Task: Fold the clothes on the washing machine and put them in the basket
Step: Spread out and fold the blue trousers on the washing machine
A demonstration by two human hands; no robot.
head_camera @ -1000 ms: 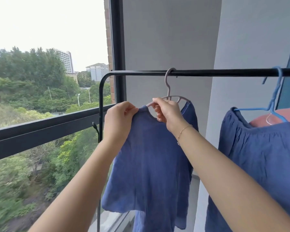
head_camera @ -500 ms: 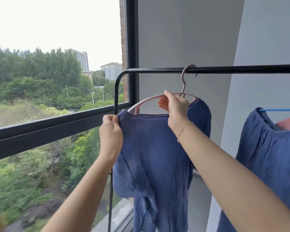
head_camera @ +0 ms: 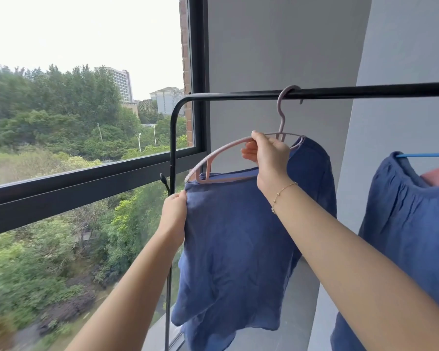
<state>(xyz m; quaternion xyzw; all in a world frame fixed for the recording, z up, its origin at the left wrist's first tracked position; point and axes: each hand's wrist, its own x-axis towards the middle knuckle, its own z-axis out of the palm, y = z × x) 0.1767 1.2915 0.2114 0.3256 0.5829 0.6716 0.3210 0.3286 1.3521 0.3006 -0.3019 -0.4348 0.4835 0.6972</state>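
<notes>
Step judged as taking the blue shirt off the pink hanger: the hanger arm is gripped by the right hand, and the shirt's shoulder edge just below is pinched by the left hand. The shirt hangs between both hands, one shoulder already off the hanger, which is hooked on the black rail above the right hand. Next, the far shoulder probably needs sliding off; no readable writing or labels are seen.

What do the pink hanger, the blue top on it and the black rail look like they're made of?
Pink hanger: probably moulded plastic, matte, with ridged grip on its shoulder.
Blue top: soft woven cloth, crinkled, maybe cotton or linen.
Black rail: likely painted metal tube, smooth with a slight sheen.
</notes>
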